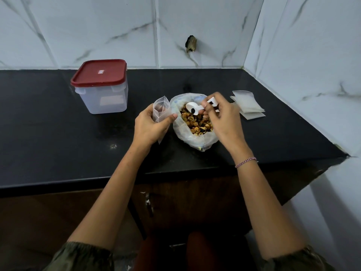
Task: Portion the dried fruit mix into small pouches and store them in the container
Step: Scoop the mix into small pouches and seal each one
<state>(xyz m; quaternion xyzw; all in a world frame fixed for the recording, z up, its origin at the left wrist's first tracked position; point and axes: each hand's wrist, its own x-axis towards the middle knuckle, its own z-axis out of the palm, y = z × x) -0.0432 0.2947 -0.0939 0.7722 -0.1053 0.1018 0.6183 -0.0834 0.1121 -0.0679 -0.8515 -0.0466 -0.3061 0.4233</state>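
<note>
Here the dried fruit mix (195, 124) sits in an open clear plastic bag (195, 142) on the black table (58, 124). The right hand (222, 118) pinches a white scoop (191, 108) just above the mix, with a dark piece in its bowl. Beside the bag, the left hand (148, 128) grips an upright, open pouch (159, 108). Spare flat pouches (248, 104) lie to the right. The red-lidded container (101, 90) stands closed at the back left.

So there's one tub (101, 98) with one red lid (98, 73), one bag of fruit mix (196, 140), one scoop (192, 110), one open pouch (159, 110), plus maybe three spare pouches (247, 103), stacked flat.
</note>
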